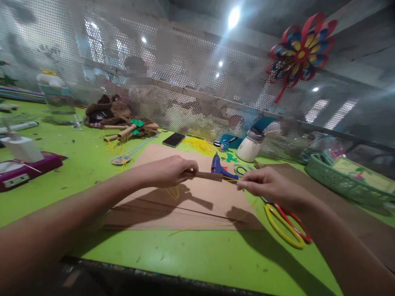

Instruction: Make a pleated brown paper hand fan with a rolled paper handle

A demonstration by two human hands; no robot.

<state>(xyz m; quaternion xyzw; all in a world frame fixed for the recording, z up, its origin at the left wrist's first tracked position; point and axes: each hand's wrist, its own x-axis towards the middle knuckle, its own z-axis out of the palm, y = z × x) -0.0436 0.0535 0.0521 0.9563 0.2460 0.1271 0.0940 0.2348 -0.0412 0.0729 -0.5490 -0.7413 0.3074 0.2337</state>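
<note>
My left hand (168, 170) is closed on one end of a narrow brown paper strip (209, 176), which points to the right above a large brown paper sheet (148, 158). Thin yellow strands (230, 179) run from the strip's free end to my right hand (273, 185), whose thumb and fingers pinch them. A yellow loop hangs below my left hand. Just behind the strip stands a blue glue gun (217, 163), nozzle up. Scissors (285, 228) with red and yellow handles lie under and beside my right wrist.
At the back are a phone (174, 139), a yellow strand pile (199, 144), a whitish jar (249, 146) and rolled brown paper pieces (126, 130). A purple power strip (51, 164) lies left; a green basket (342, 181) stands right. Behind the green table rises a perforated metal screen (185, 78).
</note>
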